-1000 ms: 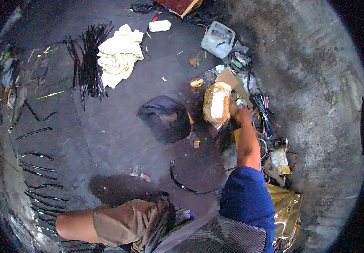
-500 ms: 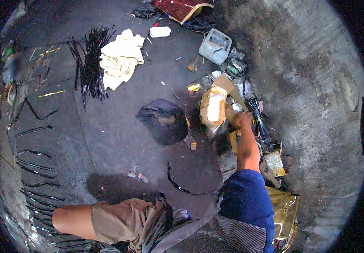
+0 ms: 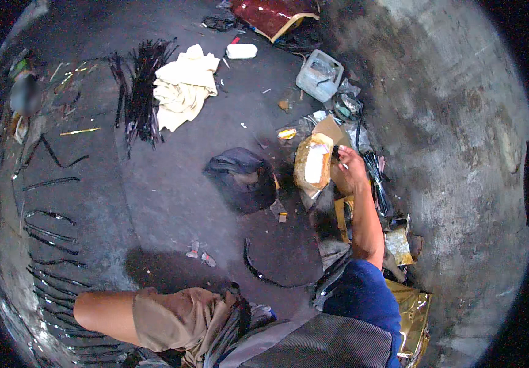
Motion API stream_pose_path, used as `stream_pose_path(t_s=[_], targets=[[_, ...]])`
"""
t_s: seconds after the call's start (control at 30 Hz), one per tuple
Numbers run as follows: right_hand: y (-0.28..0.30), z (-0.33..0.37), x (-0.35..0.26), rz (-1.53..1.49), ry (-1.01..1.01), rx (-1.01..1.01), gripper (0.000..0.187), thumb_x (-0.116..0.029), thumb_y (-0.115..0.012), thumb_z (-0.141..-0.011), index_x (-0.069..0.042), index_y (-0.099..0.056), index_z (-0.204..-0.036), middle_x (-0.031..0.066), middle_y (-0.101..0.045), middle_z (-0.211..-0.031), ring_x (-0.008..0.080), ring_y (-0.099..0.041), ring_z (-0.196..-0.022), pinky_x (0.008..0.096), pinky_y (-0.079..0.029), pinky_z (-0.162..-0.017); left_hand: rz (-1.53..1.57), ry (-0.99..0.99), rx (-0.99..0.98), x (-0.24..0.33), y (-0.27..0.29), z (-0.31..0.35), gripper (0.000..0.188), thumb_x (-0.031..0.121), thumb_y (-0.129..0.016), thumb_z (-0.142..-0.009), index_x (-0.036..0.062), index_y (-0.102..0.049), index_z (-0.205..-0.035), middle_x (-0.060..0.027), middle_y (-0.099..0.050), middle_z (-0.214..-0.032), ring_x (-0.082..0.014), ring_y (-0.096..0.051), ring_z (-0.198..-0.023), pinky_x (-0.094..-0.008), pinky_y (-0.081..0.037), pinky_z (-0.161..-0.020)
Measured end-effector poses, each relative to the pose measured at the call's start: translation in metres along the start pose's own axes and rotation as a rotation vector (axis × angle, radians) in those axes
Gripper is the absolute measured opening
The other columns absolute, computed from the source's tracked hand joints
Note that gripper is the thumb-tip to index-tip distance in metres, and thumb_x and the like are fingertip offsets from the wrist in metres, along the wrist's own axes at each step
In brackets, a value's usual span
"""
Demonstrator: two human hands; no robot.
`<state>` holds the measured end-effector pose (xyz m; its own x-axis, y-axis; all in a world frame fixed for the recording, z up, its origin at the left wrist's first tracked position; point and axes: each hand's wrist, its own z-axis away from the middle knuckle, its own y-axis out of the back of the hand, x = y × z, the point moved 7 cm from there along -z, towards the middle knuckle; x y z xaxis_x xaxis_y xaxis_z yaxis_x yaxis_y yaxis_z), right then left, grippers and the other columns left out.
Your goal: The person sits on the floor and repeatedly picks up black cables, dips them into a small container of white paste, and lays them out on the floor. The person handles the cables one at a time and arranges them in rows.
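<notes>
At the right of the work area my right hand (image 3: 351, 164) reaches out with its fingers pinched on a small dark object (image 3: 337, 151), too small to name. Just left of the fingertips stands a stained yellowish tub (image 3: 303, 164) with a white mass (image 3: 317, 167) in it. A piece of brown cardboard (image 3: 331, 129) lies behind the tub and partly under the hand. On the far side of my wrist is a bundle of black strips (image 3: 377, 187). My left hand is out of sight.
A dark round cushion-like thing (image 3: 240, 178) sits mid-floor. Cream cloth (image 3: 185, 86) lies by black strips (image 3: 140, 98) at the far left. More curved black strips (image 3: 50, 242) line the left. A translucent cut-open container (image 3: 319, 73) and gold sheet (image 3: 413, 316) are at right.
My right hand has lifted back from beside the tub and now shows pinched fingers with a small dark object. The view has shifted slightly.
</notes>
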<state>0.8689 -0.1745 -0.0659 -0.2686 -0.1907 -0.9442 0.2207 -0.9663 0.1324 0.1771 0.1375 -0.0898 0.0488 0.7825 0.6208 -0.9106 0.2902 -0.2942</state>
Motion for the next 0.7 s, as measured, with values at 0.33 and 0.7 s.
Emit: stream_pose_path(t_s=[0.33, 0.7], targets=[[-0.330, 0.231, -0.013, 0.126, 0.127, -0.709, 0.028, -0.018, -0.066, -0.099, -0.003, -0.067, -0.122, 0.0005, -0.065, -0.105, 0.0111, -0.057, -0.098, 0.0316, -0.044, -0.090, 0.371, -0.350, 0.216, 0.027, 0.094, 0.185, 0.017, 0.024, -0.069, -0.096, 0.0085, -0.070, -0.103, -0.0022, -0.064, -0.107, -0.0139, -0.060, -0.097, -0.0324, -0.050, -0.088], [-0.491, 0.626, 0.024, 0.385, 0.737, -1.937, 0.010, 0.001, -0.080, -0.078, 0.002, -0.070, -0.078, 0.0079, -0.064, -0.077, 0.0179, -0.059, -0.075, 0.0301, -0.048, -0.072, 1.344, -0.874, 0.946, -0.197, 0.119, 0.372, 0.017, 0.024, -0.068, -0.097, 0.0083, -0.070, -0.103, -0.0016, -0.064, -0.106, -0.0125, -0.059, -0.096, -0.0316, -0.050, -0.087]])
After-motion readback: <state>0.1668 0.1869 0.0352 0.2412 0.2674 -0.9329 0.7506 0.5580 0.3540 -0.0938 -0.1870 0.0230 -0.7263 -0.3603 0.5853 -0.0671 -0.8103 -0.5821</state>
